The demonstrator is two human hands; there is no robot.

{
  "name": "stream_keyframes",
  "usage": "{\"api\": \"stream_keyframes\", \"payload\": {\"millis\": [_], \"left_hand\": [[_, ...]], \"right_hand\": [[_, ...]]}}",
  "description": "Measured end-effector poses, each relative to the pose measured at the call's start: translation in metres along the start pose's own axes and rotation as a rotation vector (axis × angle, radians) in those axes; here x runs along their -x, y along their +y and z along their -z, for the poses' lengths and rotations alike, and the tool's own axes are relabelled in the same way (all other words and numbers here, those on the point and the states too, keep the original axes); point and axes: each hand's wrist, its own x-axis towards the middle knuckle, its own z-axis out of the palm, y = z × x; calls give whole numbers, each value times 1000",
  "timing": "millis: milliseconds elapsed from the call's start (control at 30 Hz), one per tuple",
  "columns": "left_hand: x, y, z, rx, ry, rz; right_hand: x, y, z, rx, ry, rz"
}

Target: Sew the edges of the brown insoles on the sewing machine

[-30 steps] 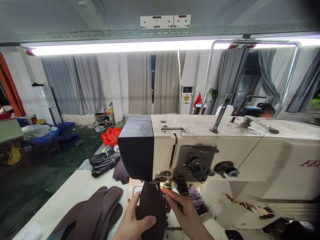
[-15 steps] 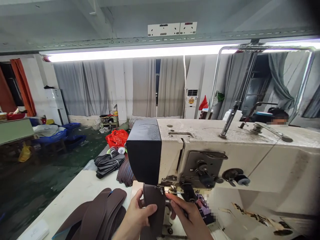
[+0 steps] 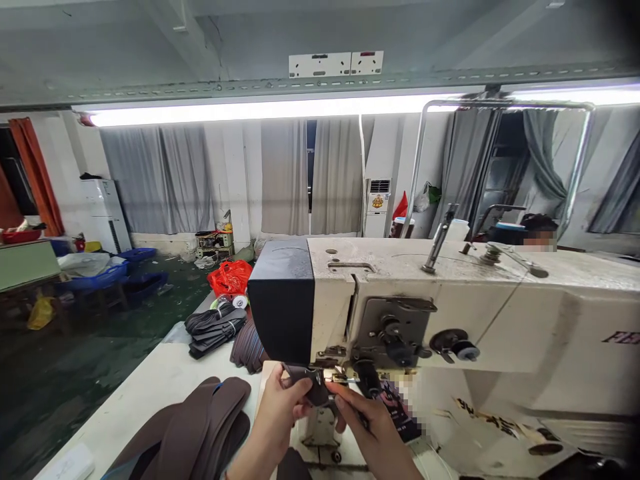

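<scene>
A dark brown leather piece [image 3: 307,390] sits under the head of a cream sewing machine [image 3: 450,313], close to the needle area. My left hand [image 3: 280,410] pinches its left edge with thumb and fingers closed. From the right, my right hand [image 3: 363,420] grips the same piece, fingers pressed together just below the presser foot [image 3: 340,379]. More of the brown piece [image 3: 295,465] hangs down at the bottom edge of the view.
A stack of brown sole-shaped pieces [image 3: 195,427] lies on the white table [image 3: 145,393] to my left. Bundled dark strips [image 3: 215,328] and a red bag [image 3: 231,277] lie farther back. A person sits behind the machine at the right.
The brown piece has moved upward and inward under the machine head; less of it shows below my hands. Both hands rose with it.
</scene>
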Motion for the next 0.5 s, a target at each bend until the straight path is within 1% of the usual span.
{"api": "stream_keyframes", "payload": {"millis": [200,300,367,400,433,500], "left_hand": [[-28,-2,3,-7,-13,-31],[-35,-5,5,-11,7,-38],[-36,-6,5,-11,19,-41],[-36,-7,5,-9,23,-44],[-36,-7,5,-6,25,-47],[-34,-7,4,1,26,-60]], "right_hand": [[1,-11,3,-10,14,-22],[10,-7,-4,-16,51,79],[21,1,-16,5,126,142],[29,6,-25,19,175,144],[38,11,-35,38,216,113],[58,22,-57,81,255,-12]]}}
